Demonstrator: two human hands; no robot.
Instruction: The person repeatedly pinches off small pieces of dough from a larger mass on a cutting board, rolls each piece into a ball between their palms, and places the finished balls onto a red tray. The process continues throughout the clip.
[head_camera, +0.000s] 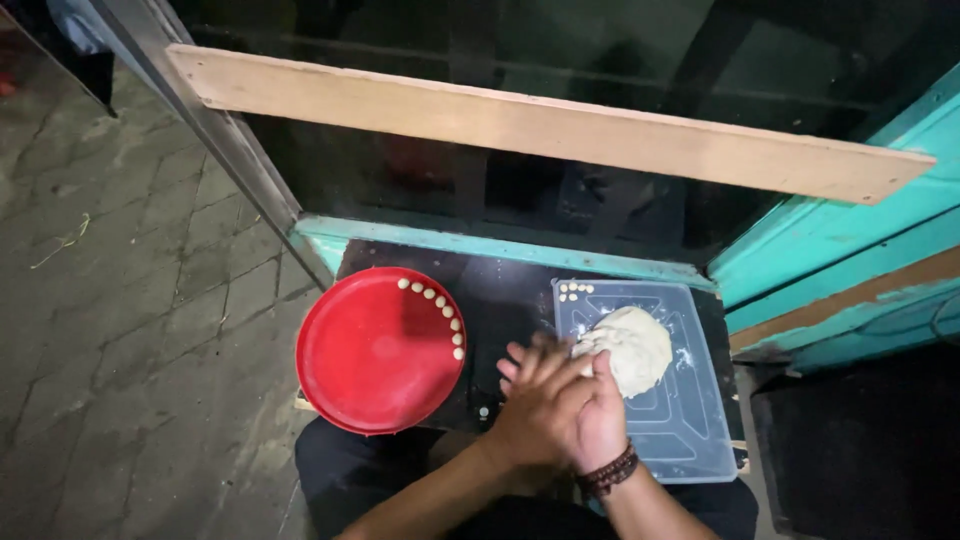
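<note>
Currently: my left hand (535, 400) and right hand (598, 412) pressed palm to palm, near edge of the board (690, 440); whatever lies between them is hidden. Dough lump (632, 347) on board, just beyond my fingers, within reach. Small dough balls (575, 291) at board's far-left corner. Red tray (375, 352) left, more balls (440, 305) lined along its far-right rim, kept apart.

The red tray (375, 350) looks like glossy, smooth plastic. At its 3 o'clock lies a clear plastic board (690, 420), dusted matt with flour, bearing a soft, matt dough lump (632, 345). The tabletop (500, 300) is dark and smooth; the plank (540, 125) is bare, matt wood.
</note>
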